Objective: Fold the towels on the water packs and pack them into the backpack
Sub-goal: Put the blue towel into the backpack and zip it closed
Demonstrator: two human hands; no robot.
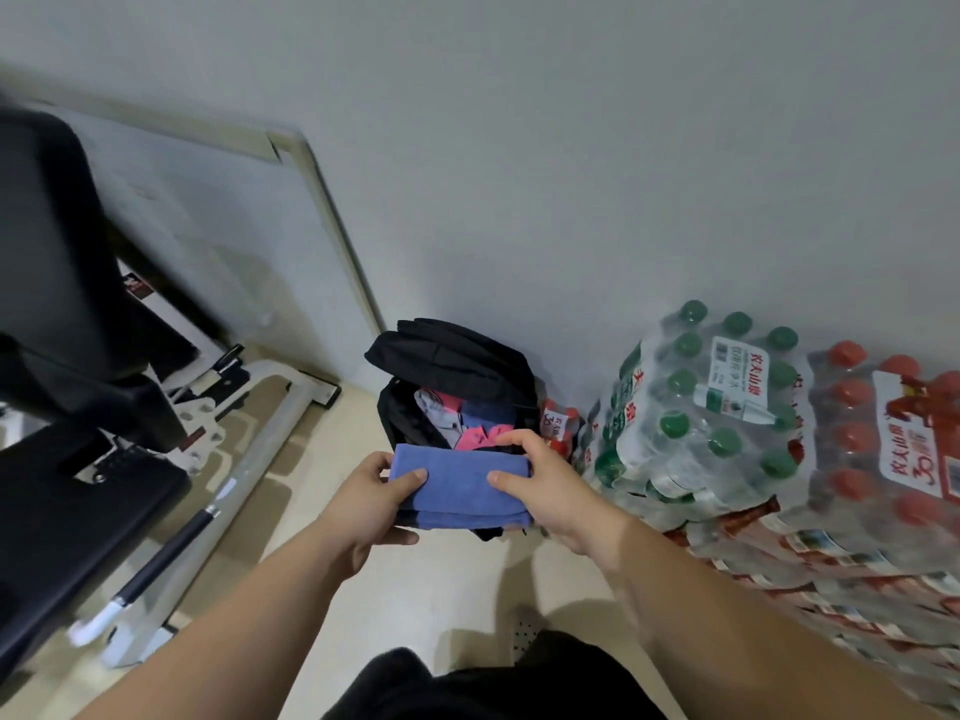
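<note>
A folded blue towel [460, 485] is held level just above the near rim of an open black backpack [457, 366] that stands on the floor against the wall. My left hand [371, 504] grips the towel's left end, thumb on top. My right hand [540, 472] grips its right end, fingers curled over the far edge. Inside the backpack lie folded pink, grey and dark blue cloths [467, 426]. The water packs [717, 407] with green caps and red caps are stacked to the right.
A black padded exercise machine [78, 381] with a pale metal frame fills the left side. A framed panel [234, 241] leans on the wall behind it. Beige floor [467, 589] lies between my legs and the backpack.
</note>
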